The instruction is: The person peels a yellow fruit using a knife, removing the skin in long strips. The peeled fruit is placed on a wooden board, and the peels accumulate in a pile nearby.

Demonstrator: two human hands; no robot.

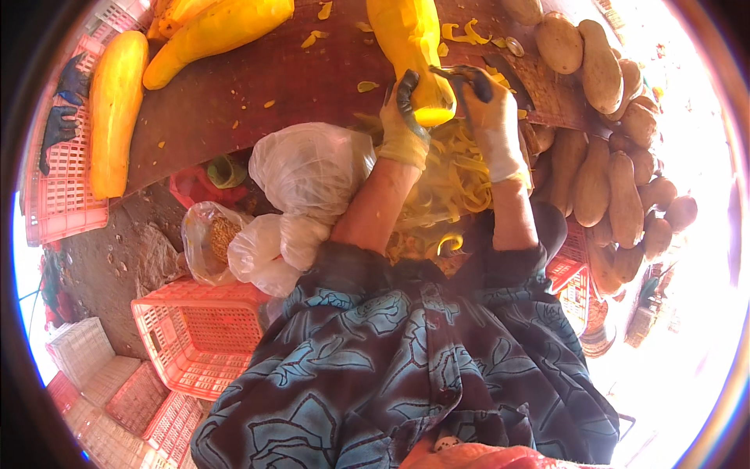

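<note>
A large butternut squash (pixel 407 41) with bright yellow peeled flesh lies on the red-brown tabletop (pixel 217 111), its near end at the table's front edge. My left hand (pixel 405 120), in a pale glove with dark-coated fingers, grips the squash at its narrower near end. In my right hand (pixel 489 105), gloved alike, is a slim dark tool (pixel 448 71), perhaps a peeler, held against the squash's right side. The tool's head is too small to make out. Curled yellow peelings (pixel 457 170) are heaped below, between my forearms.
Peeled squashes (pixel 220 41) lie at the far left, one standing by a pink crate (pixel 76 182) with dark gloves (pixel 61 126) on it. Unpeeled squashes (pixel 600 176) are piled right. Tied plastic bags (pixel 310 167) and a red crate (pixel 199 334) stand left of my body.
</note>
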